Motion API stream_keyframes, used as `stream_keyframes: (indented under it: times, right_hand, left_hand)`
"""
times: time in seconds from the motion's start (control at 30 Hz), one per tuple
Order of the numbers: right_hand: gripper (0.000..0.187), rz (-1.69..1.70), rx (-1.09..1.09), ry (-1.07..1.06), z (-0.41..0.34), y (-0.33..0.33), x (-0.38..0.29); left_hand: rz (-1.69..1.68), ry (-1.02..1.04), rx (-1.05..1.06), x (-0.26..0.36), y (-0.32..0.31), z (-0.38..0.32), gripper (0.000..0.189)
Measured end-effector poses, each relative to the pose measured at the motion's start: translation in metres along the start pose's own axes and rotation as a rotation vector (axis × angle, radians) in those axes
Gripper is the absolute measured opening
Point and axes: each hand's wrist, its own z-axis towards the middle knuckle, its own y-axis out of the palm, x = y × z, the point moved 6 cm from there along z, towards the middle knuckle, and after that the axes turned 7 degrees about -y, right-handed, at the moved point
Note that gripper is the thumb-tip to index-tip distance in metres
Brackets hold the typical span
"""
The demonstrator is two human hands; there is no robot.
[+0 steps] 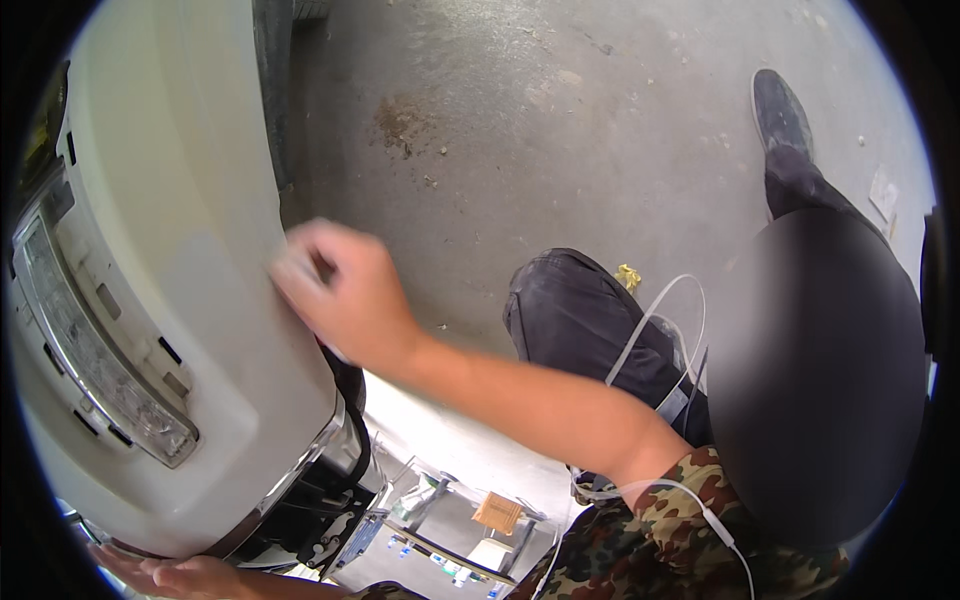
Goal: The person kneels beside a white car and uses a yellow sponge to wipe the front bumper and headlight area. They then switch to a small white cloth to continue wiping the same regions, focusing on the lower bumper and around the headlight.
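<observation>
A white vehicle bumper (217,292) with a duller, greyish patch fills the left side. Set into it is a long clear lamp (97,352) with a chrome rim. My right hand (337,289) is at the bumper's right edge with its fingers curled. Motion blur hides whether something thin is between the fingers. Down at the lower left, my left hand (180,576) lies along the bumper's lower edge. Its fingers are extended and partly cut off by the dark rim of the picture. Both arms come from camouflage sleeves (682,487).
Dark-trousered knee (577,322) and a dark shoe (784,112) are on the grey concrete floor (525,172). A white cable (712,517) loops by my arm. A cart (450,551) carries a cardboard box (497,513). A blurred dark shape (817,375) covers the right.
</observation>
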Motion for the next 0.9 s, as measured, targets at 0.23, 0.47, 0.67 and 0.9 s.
stream_keyframes:
  times: [0.23, 0.47, 0.67, 0.9]
  right_hand:
    - [0.011, 0.08, 0.049, 0.086, -0.033, -0.001, 0.0]
    - [0.012, -0.04, 0.08, -0.11, -0.006, -0.002, -0.003]
    - [0.015, -0.019, 0.134, -0.054, -0.029, -0.003, 0.0]
    - [0.015, -0.07, 0.126, -0.125, -0.006, 0.0, -0.004]
  left_hand:
    - [0.03, 0.097, -0.132, 0.01, 0.0, 0.0, 0.088]
    - [0.005, 0.23, -0.162, 0.028, 0.005, -0.02, 0.078]
    - [0.034, 0.262, -0.169, 0.031, 0.006, -0.023, 0.074]
    - [0.003, 0.248, -0.154, 0.047, 0.007, -0.019, 0.075]
